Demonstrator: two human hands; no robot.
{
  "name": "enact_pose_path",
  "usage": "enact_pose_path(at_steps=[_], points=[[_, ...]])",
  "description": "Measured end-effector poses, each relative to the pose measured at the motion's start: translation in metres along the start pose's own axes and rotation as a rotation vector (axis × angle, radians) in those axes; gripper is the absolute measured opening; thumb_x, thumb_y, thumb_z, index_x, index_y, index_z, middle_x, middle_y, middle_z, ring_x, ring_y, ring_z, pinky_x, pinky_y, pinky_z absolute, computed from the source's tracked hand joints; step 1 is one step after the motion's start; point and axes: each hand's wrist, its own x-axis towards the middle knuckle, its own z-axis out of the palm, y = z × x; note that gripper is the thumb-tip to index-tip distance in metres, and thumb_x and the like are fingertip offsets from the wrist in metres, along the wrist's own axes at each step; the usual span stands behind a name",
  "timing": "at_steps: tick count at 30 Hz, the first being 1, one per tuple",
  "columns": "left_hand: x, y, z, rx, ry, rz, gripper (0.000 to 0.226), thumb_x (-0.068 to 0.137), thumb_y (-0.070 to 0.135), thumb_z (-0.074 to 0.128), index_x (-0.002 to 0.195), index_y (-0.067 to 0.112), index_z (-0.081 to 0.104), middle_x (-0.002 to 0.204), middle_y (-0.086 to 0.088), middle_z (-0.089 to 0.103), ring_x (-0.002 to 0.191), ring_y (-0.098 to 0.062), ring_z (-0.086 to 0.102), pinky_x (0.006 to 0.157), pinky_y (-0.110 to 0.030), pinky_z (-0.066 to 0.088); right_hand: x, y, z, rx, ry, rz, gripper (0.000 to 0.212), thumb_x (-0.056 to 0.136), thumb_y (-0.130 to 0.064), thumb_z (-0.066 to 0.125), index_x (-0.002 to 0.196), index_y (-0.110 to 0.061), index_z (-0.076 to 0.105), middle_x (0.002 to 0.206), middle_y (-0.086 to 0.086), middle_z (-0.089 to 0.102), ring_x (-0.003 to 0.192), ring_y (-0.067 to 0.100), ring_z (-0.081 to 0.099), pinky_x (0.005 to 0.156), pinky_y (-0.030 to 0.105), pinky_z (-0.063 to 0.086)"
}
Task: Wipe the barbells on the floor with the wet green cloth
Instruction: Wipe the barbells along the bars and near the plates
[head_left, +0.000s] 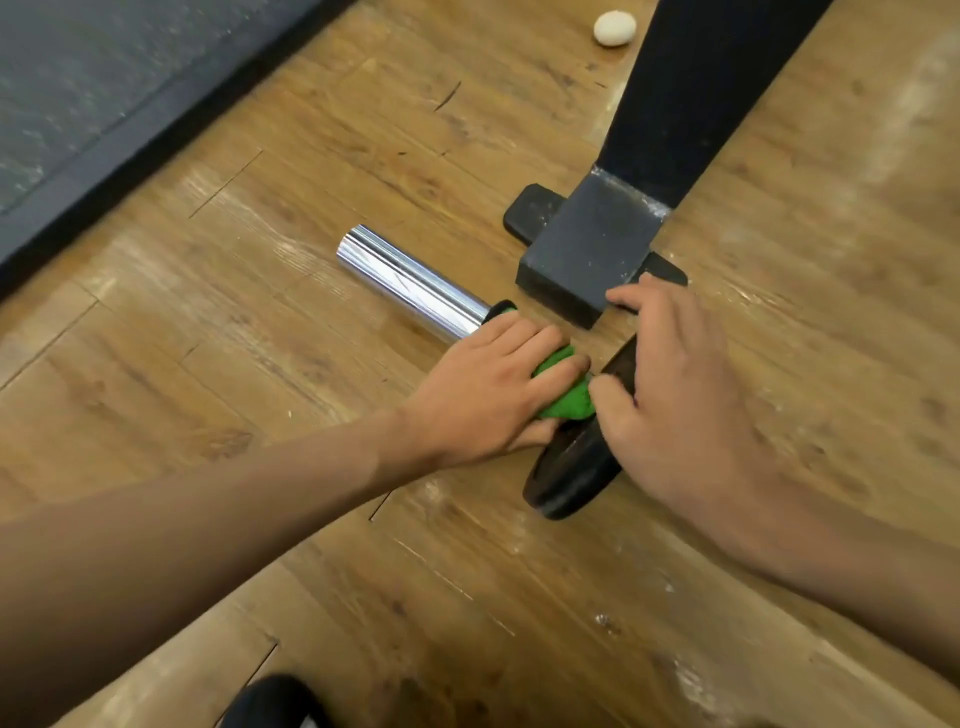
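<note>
Right now your barbell (410, 283) lies flat on the wooden floor (260, 364). Its long axis runs diagonally, and its chrome end points up and left, away from the black plate (571, 467). The green cloth (563, 400) is bunched on the bar just beside the plate's inner face, under your left hand (483, 395). That hand's fingers curl over the cloth and press it onto the bar. Your right hand (680, 395) rests on the plate's upper rim with its fingers spread and fairly straight. A grey metal block (592, 249) stands just beyond the plate.
</note>
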Motion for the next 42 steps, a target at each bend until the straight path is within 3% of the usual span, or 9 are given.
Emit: enact_pose_path(at_steps=[7,13,18,22,25,27,32,37,42], points=[[-0.03,-0.017,-0.016,-0.006,0.022,-0.218,0.041,0.095,0.049,0.047,0.095,0.012,0.064,0.086,-0.008,0.059,0.077,-0.031,0.056,0.075,-0.044,0.045,-0.024,-0.006,-0.001,-0.061,-0.014,-0.191,0.055,0.092,-0.027,0.048,0.144,-0.011,0.047,0.158,0.015,0.039,0.149,0.03,0.028,0.128,0.05,0.013],[-0.06,-0.04,-0.037,0.027,-0.067,-0.372,0.037,0.089,0.049,0.046,0.079,0.016,0.059,0.074,-0.005,0.057,0.07,-0.031,0.057,0.07,-0.041,0.04,-0.033,-0.021,0.016,-0.211,-0.166,-0.416,0.057,0.085,-0.039,0.047,0.136,-0.019,0.057,0.137,0.001,0.061,0.133,0.024,0.052,0.123,0.048,0.026],[-0.065,-0.024,-0.045,0.029,-0.156,-0.433,0.037,0.09,0.049,0.044,0.082,0.016,0.059,0.079,-0.007,0.06,0.075,-0.033,0.059,0.074,-0.042,0.042,-0.045,-0.021,0.025,-0.096,-0.028,-0.574,0.042,0.072,-0.024,0.063,0.111,-0.011,0.068,0.103,0.002,0.069,0.094,0.026,0.063,0.093,0.039,0.042],[-0.04,0.007,-0.047,-0.034,-0.363,-0.309,0.032,0.093,0.048,0.042,0.086,0.023,0.06,0.082,0.0,0.063,0.078,-0.031,0.066,0.065,-0.036,0.04,-0.061,-0.022,0.032,0.08,0.032,-0.702,0.033,0.077,-0.014,0.067,0.11,-0.01,0.072,0.117,0.003,0.071,0.108,0.023,0.066,0.104,0.041,0.042],[-0.044,0.035,-0.045,-0.161,-0.276,-0.28,0.023,0.097,0.04,0.053,0.077,0.028,0.052,0.072,0.003,0.055,0.07,-0.028,0.063,0.063,-0.034,0.041,-0.07,-0.02,0.035,0.04,0.063,-0.587,0.043,0.09,-0.031,0.061,0.126,-0.008,0.067,0.139,0.008,0.062,0.133,0.024,0.055,0.127,0.044,0.018],[-0.066,0.042,-0.036,-0.126,-0.144,-0.224,0.037,0.103,0.05,0.044,0.096,0.021,0.065,0.087,-0.004,0.061,0.076,-0.029,0.059,0.074,-0.041,0.044,-0.071,-0.016,0.035,0.014,0.023,-0.359,0.068,0.085,-0.051,0.062,0.14,-0.012,0.055,0.15,0.006,0.05,0.143,0.025,0.044,0.129,0.042,0.01],[-0.119,0.012,-0.032,0.051,-0.073,-0.162,0.057,0.099,0.053,0.043,0.122,0.008,0.068,0.111,-0.013,0.065,0.095,-0.031,0.059,0.094,-0.048,0.045,-0.085,-0.018,0.043,0.061,-0.102,-0.235,0.098,0.078,-0.074,0.058,0.157,-0.02,0.033,0.161,0.001,0.032,0.152,0.022,0.026,0.123,0.051,0.028],[-0.107,-0.015,-0.048,0.04,-0.133,-0.391,0.044,0.094,0.053,0.044,0.089,0.015,0.067,0.082,-0.004,0.063,0.074,-0.032,0.06,0.074,-0.042,0.042,-0.096,-0.022,0.051,0.233,-0.079,-0.182,0.084,0.092,-0.071,0.049,0.16,-0.026,0.029,0.163,-0.002,0.023,0.156,0.023,0.02,0.119,0.064,0.031],[-0.082,0.042,-0.038,-0.09,-0.183,-0.238,0.047,0.095,0.056,0.035,0.084,0.016,0.058,0.074,-0.004,0.057,0.063,-0.031,0.057,0.063,-0.037,0.039,-0.1,-0.024,0.053,0.395,0.001,-0.186,0.066,0.098,-0.05,0.051,0.156,-0.021,0.041,0.158,-0.007,0.033,0.151,0.012,0.029,0.121,0.053,0.033]])
